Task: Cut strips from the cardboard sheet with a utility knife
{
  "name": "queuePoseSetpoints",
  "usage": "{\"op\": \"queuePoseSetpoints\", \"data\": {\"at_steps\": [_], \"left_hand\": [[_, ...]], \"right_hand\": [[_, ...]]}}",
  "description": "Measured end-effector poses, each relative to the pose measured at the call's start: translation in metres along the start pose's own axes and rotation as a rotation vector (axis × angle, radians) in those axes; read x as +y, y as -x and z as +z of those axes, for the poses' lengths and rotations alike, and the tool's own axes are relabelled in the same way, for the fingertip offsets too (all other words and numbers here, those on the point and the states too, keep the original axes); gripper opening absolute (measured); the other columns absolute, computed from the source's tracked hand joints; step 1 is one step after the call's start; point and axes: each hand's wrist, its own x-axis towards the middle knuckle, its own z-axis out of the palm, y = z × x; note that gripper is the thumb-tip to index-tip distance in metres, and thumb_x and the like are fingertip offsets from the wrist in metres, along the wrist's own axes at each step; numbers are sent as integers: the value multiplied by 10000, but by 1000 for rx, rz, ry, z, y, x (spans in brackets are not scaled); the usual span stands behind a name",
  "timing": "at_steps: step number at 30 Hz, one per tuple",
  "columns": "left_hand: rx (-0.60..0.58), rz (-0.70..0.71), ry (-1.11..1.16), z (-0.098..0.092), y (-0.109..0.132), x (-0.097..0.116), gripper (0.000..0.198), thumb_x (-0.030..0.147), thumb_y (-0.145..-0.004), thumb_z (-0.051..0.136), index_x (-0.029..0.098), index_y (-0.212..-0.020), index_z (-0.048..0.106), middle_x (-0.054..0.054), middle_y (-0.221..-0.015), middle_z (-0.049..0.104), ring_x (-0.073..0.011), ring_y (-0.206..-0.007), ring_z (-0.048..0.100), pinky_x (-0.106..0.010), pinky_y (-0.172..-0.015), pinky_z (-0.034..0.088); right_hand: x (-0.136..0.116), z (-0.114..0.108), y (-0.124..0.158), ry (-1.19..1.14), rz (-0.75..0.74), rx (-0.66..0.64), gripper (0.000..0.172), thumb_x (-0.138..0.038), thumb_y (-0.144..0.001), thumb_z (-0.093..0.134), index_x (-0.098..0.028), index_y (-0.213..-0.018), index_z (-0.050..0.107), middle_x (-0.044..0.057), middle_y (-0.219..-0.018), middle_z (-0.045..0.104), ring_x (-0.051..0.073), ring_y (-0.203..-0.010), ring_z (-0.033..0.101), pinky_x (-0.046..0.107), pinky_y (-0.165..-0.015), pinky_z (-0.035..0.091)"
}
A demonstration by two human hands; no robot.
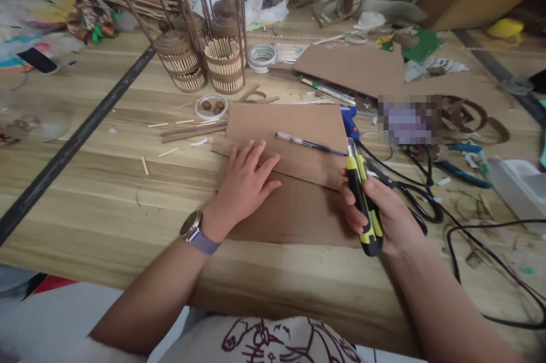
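Note:
My left hand lies flat, fingers spread, on a brown cardboard sheet in front of me, with a watch on the wrist. A second cardboard piece overlaps it farther back, and a black pen rests on that piece. My right hand is closed around a yellow and black utility knife, held at the right edge of the cardboard with its tip pointing away from me.
Black scissors and a blue glue gun lie right of the cardboard, with black cables trailing off. Wooden lantern-like models stand at the back, beside tape rolls, cardboard scraps and thin sticks. A dark strip crosses the table on the left.

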Motion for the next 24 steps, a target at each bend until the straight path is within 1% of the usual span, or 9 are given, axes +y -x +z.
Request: {"op": "queuePoseSetpoints", "data": {"at_steps": [5, 9, 13, 17, 21, 24], "left_hand": [[-101, -3, 0, -2, -2, 7, 565, 510, -990, 487, 182, -1449, 504, -211, -1553, 408, -429, -1453, 336, -696, -1139, 279], [-122, -15, -15, -2, -4, 8, 558, 502, -1000, 469, 174, -1450, 510, -215, -1555, 405, -439, -1452, 335, -691, -1136, 287], [-122, -7, -8, 0, -4, 8, 552, 491, -1001, 473, 178, -1454, 506, -210, -1555, 406, -433, -1450, 340, -689, -1146, 273], [-105, -18, 16, 3, -5, 7, 550, 500, -1002, 465, 180, -1447, 515, -206, -1552, 411, -423, -1451, 343, -678, -1154, 267], [-84, -26, 24, 5, -5, 6, 541, 505, -1001, 469, 188, -1436, 522, -193, -1554, 412, -403, -1460, 332, -660, -1170, 251], [-91, -28, 21, 4, -5, 6, 542, 502, -1003, 468, 179, -1435, 522, -195, -1560, 403, -406, -1460, 332, -656, -1171, 251]], "right_hand": [[-5, -6, -3, -79, -5, 3, 392, -490, -721, 796, -273, -1010, 645, -80, -624, 516, 49, -358, 319, 182, -280, 286], [-5, -5, -5, -101, -6, 19, 401, -469, -706, 808, -272, -1014, 644, -76, -639, 526, 53, -381, 322, 182, -298, 301], [-3, -7, -7, -97, 17, -7, 421, -458, -715, 804, -266, -1049, 634, -73, -648, 551, 56, -386, 332, 173, -300, 299], [-3, -7, -9, -115, 26, -22, 415, -447, -713, 801, -247, -1040, 643, -79, -627, 535, 47, -382, 314, 155, -297, 280], [-4, -7, -9, -152, 40, -27, 403, -410, -699, 812, -234, -1025, 653, -78, -635, 526, 45, -399, 328, 144, -307, 306], [-4, -7, -9, -170, 41, -25, 373, -374, -714, 801, -230, -1023, 648, -70, -646, 529, 43, -411, 353, 132, -324, 334]]}}
